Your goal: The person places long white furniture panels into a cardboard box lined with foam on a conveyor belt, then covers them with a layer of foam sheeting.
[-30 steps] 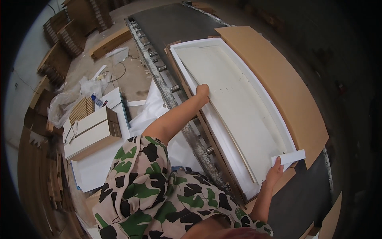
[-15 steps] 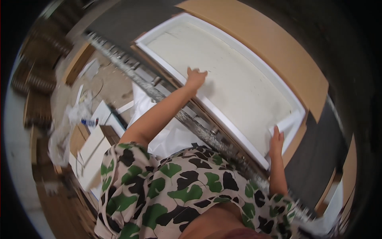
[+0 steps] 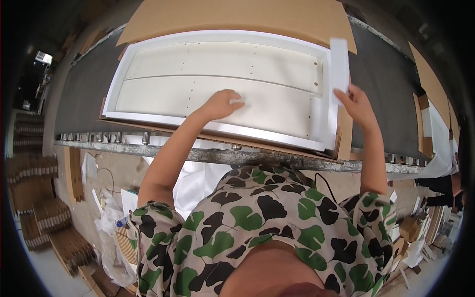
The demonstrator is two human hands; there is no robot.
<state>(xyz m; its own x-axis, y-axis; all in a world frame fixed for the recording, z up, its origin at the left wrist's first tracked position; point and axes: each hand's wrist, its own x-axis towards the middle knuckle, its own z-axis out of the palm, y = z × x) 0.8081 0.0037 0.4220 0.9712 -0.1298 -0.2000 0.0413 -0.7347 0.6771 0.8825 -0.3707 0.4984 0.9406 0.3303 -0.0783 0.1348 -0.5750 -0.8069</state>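
A long open cardboard carton [image 3: 341,141] lies in front of me, lined with white foam edging [image 3: 217,34]. Inside it are pale flat panels [image 3: 153,94] with small drilled holes and a long seam between them. At the carton's right end my right hand [image 3: 360,106] grips a white foam strip [image 3: 339,67], thumb on its near face and fingers behind. My left hand [image 3: 221,105] hovers over the near panel, fingers curled and thumb apart from them. Whether the pale patch between them is something small or just the panel, I cannot tell.
The carton rests on a dark conveyor belt [image 3: 81,106] with a metal roller edge [image 3: 163,143] along my side. A brown cardboard flap [image 3: 237,17] stands out beyond it. Stacked cardboard [image 3: 37,198] is at the left; plastic wrap [image 3: 106,222] lies on the floor.
The view has turned, so the carton now lies nearly level across it. My right hand has raised the foam strip at the carton's right end. The panels' seam and holes now show clearly.
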